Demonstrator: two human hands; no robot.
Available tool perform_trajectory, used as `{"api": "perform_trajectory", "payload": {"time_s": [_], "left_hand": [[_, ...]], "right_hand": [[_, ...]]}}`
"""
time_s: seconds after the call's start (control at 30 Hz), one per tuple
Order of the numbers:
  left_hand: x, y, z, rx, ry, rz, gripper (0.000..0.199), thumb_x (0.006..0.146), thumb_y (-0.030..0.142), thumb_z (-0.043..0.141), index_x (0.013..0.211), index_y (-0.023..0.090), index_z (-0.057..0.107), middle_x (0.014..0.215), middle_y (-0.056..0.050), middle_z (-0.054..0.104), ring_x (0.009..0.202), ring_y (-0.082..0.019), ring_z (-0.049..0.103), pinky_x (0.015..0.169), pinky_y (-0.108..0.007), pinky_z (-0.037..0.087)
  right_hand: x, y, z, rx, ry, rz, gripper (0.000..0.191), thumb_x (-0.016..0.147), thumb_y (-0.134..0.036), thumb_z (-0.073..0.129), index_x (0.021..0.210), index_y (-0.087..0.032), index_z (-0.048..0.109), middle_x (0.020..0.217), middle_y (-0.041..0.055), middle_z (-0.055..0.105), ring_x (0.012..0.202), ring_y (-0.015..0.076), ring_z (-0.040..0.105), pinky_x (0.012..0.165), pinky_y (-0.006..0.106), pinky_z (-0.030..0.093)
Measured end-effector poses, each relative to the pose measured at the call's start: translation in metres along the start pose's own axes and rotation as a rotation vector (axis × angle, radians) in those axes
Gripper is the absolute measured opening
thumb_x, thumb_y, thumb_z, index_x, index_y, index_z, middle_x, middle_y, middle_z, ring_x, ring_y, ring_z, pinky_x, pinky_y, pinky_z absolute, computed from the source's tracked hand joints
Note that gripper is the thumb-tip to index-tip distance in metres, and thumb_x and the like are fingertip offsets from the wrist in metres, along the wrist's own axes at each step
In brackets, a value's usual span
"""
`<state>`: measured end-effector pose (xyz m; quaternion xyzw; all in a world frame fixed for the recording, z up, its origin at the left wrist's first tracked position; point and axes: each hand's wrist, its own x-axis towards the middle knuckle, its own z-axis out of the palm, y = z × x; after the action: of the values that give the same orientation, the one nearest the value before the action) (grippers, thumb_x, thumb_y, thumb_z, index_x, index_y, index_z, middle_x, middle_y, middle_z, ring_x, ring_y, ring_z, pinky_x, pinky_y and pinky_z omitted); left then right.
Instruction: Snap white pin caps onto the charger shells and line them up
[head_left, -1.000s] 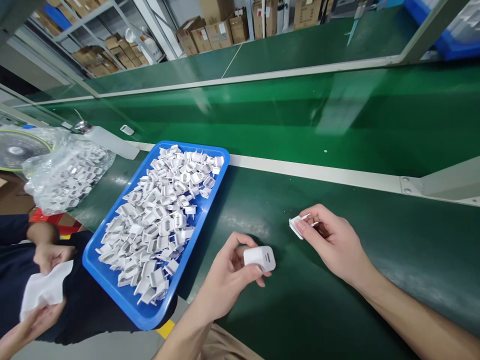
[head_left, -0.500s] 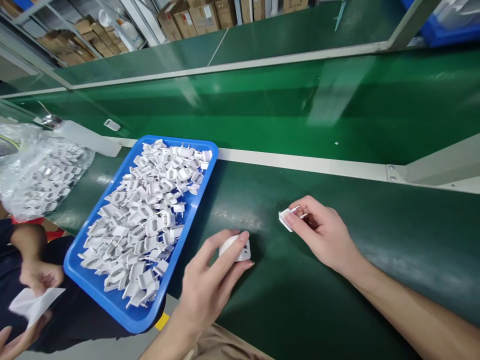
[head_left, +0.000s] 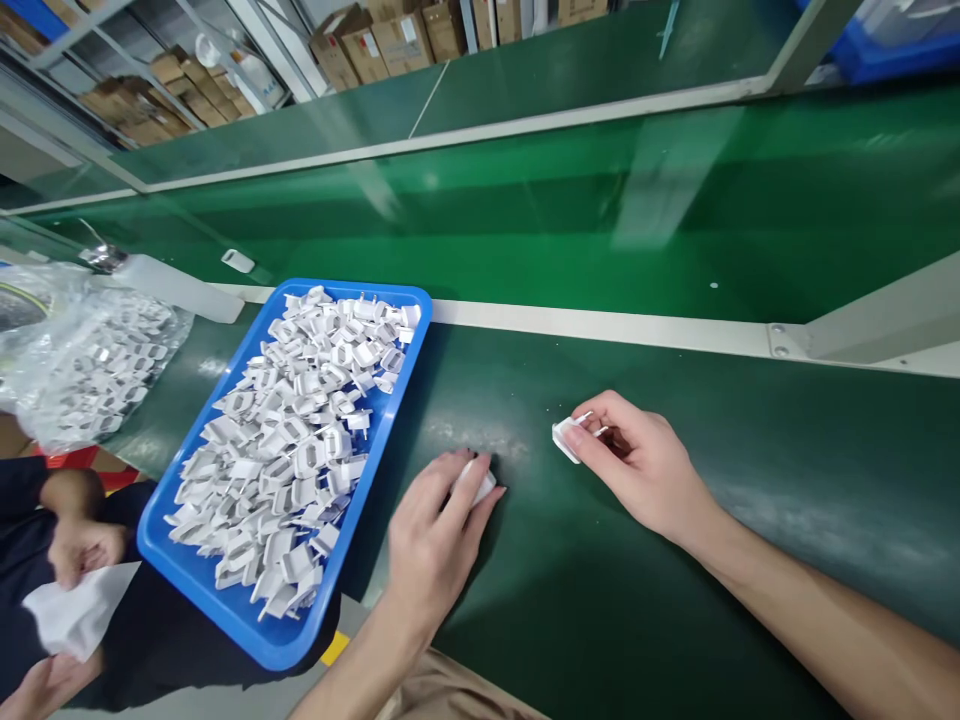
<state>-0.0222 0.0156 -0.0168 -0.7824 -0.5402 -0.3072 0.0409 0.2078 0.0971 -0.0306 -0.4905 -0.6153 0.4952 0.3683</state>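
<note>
Two bare hands at a dark green surface [head_left: 480, 380], seen from above. Clock positions are from the middle of the view.

Right grip [head_left: 649, 465], at 4 o'clock: thumb and fingers pinch a white plug piece [head_left: 566, 440] in the air over the surface, its flat face toward the left hand, two slim pins pointing back toward the fingers. Left grip [head_left: 435, 520], between 6 and 7: fingers curled round a white charger block [head_left: 484, 485], mostly hidden; can't tell if it touches the surface. The two pcs are apart, w/ bare surface between.

Handling: both look like hard plastic, prob. light & stiff, maybe a bit slick on smooth faces. Block isn't likely fragile; best held by its long sides. Plug piece: take it by the rim or body edges, since the pins are the bits most apt to bend or poke.

At 8 o'clock, a blue tray [head_left: 274, 655] heaped w/ similar white plug pcs [head_left: 307, 430], lying every which way. At 9, a clear plastic bag [head_left: 112, 370] of more small white pcs; just above it, a whitish bottle [head_left: 172, 285] lying tilted. Far out at 8, a co-worker's hands [head_left: 86, 550] w/ a white sheet [head_left: 82, 605]. At 12, a brighter green belt [head_left: 525, 240] runs across.
</note>
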Motion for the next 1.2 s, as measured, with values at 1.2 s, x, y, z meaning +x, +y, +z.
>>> {"api": "perform_trajectory", "payload": {"time_s": [1.2], "left_hand": [[0.000,-0.007,0.016,-0.308,0.092,-0.314,0.028,0.091,0.017,0.072,0.115,0.021,0.058,0.121,-0.011,0.073,0.113,-0.026,0.073,0.092,-0.043,0.063]], "right_hand": [[0.000,0.002,-0.001,0.008,-0.013,-0.046,0.026,0.097,-0.044,0.063,0.083,-0.022,0.061,0.069,-0.0012,0.065,0.052,0.0103,0.051,0.048,0.022,0.038]]}}
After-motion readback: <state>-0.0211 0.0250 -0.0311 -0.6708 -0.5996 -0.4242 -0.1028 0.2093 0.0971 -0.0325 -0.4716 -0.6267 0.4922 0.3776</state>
